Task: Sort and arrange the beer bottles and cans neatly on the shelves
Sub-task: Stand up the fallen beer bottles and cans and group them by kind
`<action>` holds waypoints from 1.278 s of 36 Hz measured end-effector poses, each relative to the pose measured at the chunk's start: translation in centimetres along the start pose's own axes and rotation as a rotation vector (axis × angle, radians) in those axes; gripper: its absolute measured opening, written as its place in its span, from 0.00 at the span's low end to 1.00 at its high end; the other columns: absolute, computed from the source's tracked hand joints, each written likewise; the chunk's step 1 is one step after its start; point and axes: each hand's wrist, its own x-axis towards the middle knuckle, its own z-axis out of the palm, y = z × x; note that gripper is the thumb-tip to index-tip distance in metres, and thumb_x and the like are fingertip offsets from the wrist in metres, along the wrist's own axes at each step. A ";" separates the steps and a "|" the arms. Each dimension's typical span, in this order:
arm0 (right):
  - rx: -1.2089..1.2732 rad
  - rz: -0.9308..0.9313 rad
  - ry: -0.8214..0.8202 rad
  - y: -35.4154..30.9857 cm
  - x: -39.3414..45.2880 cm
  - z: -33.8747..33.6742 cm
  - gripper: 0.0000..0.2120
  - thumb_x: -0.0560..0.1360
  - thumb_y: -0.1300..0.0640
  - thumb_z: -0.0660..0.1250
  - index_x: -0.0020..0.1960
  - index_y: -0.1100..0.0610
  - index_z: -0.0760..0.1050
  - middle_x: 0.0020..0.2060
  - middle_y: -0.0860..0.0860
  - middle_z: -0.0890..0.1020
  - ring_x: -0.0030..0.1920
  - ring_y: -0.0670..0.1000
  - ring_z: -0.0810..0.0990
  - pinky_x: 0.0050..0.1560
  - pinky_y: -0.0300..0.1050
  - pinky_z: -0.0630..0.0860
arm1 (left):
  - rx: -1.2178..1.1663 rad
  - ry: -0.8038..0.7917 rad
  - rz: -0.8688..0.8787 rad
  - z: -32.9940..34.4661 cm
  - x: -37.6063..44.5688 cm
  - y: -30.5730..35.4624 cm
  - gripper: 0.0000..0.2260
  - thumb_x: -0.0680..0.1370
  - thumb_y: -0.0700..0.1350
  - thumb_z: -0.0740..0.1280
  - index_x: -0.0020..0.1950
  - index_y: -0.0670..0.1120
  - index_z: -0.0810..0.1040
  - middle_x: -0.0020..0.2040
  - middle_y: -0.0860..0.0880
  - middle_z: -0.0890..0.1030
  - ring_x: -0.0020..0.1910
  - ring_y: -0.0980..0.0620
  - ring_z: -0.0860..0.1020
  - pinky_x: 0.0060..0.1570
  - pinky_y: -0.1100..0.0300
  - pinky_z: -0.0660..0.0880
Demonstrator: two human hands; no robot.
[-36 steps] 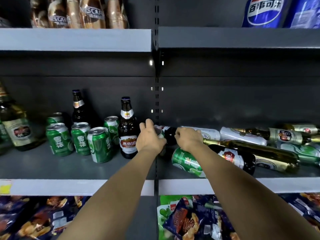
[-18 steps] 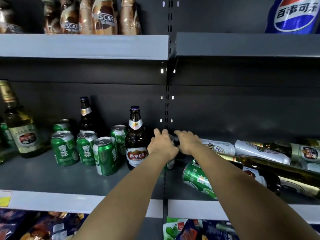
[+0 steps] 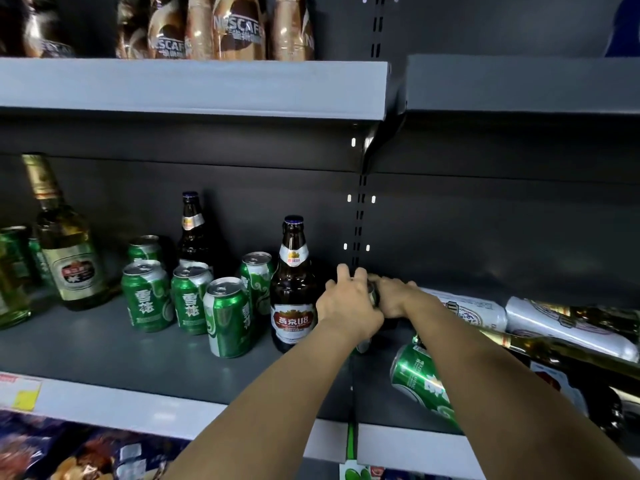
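Note:
On the middle shelf [image 3: 104, 355] my left hand [image 3: 348, 308] grips a green can [image 3: 364, 345] that is mostly hidden behind it, just right of an upright brown U8 bottle [image 3: 293, 292]. Touching it, my right hand [image 3: 396, 299] curls over a dark bottle [image 3: 389, 323] lying at the back; little of that bottle shows. Several green cans [image 3: 227, 317] stand left of the U8 bottle. Another green can [image 3: 420, 386] lies on its side under my right forearm. White cans [image 3: 464, 308], a pale gold bottle [image 3: 561, 353] and a dark bottle [image 3: 595, 403] lie jumbled on the right.
A second brown bottle [image 3: 193, 230] stands behind the cans and a tall olive bottle [image 3: 67, 251] at far left. The shelf above [image 3: 194, 88] carries Nescafe bottles [image 3: 237, 29]. Snack bags [image 3: 69, 452] fill the shelf below. An upright slotted post [image 3: 360, 216] divides the two bays.
Both hands have come together at the back of the shelf near the post. My left hand has wrapped further round the can, and my view has moved closer and left.

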 end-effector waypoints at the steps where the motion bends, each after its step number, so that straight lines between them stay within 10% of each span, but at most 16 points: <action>1: 0.012 0.001 -0.009 0.0 0.0 0.0 0.40 0.71 0.52 0.70 0.78 0.45 0.53 0.71 0.51 0.68 0.70 0.56 0.66 0.70 0.55 0.60 | -0.002 0.003 0.000 0.0 0.0 0.0 0.23 0.74 0.49 0.67 0.66 0.46 0.64 0.64 0.45 0.62 0.60 0.42 0.70 0.49 0.52 0.71; 16: 0.311 0.079 0.180 0.5 -1.7 1.4 0.36 0.72 0.57 0.66 0.77 0.50 0.57 0.72 0.51 0.66 0.70 0.57 0.64 0.69 0.50 0.61 | -0.005 0.042 -0.007 0.1 -0.5 -0.1 0.24 0.75 0.51 0.66 0.69 0.47 0.63 0.65 0.45 0.62 0.61 0.43 0.69 0.50 0.53 0.72; 21: 0.843 0.135 0.250 1.6 -1.4 1.7 0.40 0.52 0.54 0.73 0.65 0.44 0.70 0.61 0.48 0.77 0.63 0.56 0.73 0.65 0.57 0.71 | 0.011 0.044 -0.003 0.2 -0.6 0.0 0.24 0.76 0.52 0.65 0.69 0.47 0.62 0.64 0.45 0.62 0.61 0.43 0.70 0.52 0.52 0.73; 29: 1.737 0.139 0.305 0.5 -3.1 0.6 0.28 0.68 0.71 0.71 0.64 0.55 0.68 0.52 0.55 0.81 0.52 0.57 0.80 0.46 0.53 0.80 | -0.008 0.022 -0.032 -0.1 -0.2 0.1 0.22 0.75 0.51 0.66 0.66 0.48 0.64 0.63 0.45 0.63 0.61 0.43 0.70 0.46 0.53 0.70; 32: 1.690 0.150 0.301 0.9 -3.6 -0.4 0.27 0.68 0.73 0.69 0.62 0.56 0.67 0.51 0.55 0.80 0.48 0.55 0.80 0.38 0.47 0.77 | -0.013 -0.012 -0.061 -0.4 0.3 0.2 0.24 0.75 0.50 0.67 0.67 0.47 0.64 0.64 0.45 0.62 0.61 0.42 0.70 0.48 0.53 0.70; 36: 1.518 0.128 0.294 1.6 -3.2 0.2 0.31 0.63 0.73 0.73 0.61 0.55 0.68 0.54 0.55 0.81 0.55 0.57 0.80 0.58 0.58 0.77 | -0.009 -0.052 -0.096 -0.5 1.0 0.4 0.26 0.75 0.47 0.66 0.70 0.45 0.61 0.68 0.44 0.60 0.66 0.42 0.66 0.51 0.53 0.70; 41: 1.270 0.124 0.382 1.5 -1.9 1.9 0.34 0.54 0.66 0.77 0.58 0.57 0.72 0.51 0.54 0.81 0.54 0.54 0.80 0.52 0.49 0.79 | 0.120 -0.019 -0.057 -0.8 1.9 0.8 0.30 0.75 0.53 0.66 0.72 0.44 0.60 0.69 0.43 0.64 0.70 0.42 0.62 0.72 0.48 0.59; 46: 1.080 0.115 0.371 0.4 -1.2 2.1 0.33 0.55 0.69 0.77 0.56 0.52 0.70 0.45 0.50 0.81 0.49 0.53 0.80 0.47 0.51 0.81 | -0.446 0.166 -0.077 -2.2 3.5 1.5 0.32 0.73 0.54 0.69 0.72 0.46 0.61 0.65 0.42 0.72 0.65 0.40 0.71 0.61 0.48 0.71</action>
